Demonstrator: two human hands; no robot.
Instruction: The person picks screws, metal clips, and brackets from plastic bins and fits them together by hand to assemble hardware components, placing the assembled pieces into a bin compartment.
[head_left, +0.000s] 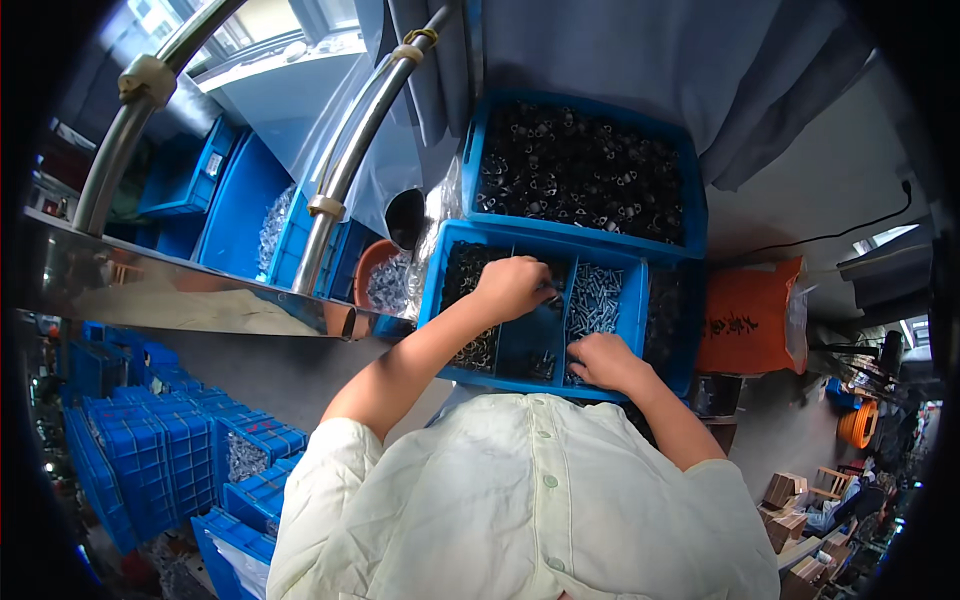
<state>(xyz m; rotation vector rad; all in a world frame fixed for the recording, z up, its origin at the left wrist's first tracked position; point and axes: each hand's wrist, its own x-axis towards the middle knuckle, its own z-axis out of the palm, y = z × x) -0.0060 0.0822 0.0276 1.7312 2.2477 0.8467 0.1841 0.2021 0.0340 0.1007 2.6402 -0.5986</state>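
A blue divided bin [436, 290] lies in front of me, its compartments holding small metal parts and silver screws [596, 297]. My left hand [512, 285] reaches into the middle compartment, fingers curled down among the parts; whether it holds any is hidden. Near the bin's front edge my right hand [606, 360] rests in the screw compartment, fingers bent over the screws. Behind it stands a larger blue crate [694, 200] full of black parts.
Two shiny metal rails [345, 170] slant across the upper left. Blue trays and a bag of screws [388, 282] lie left of the bin. An orange bag [750, 315] stands to the right. Stacked blue crates [150, 450] fill the lower left.
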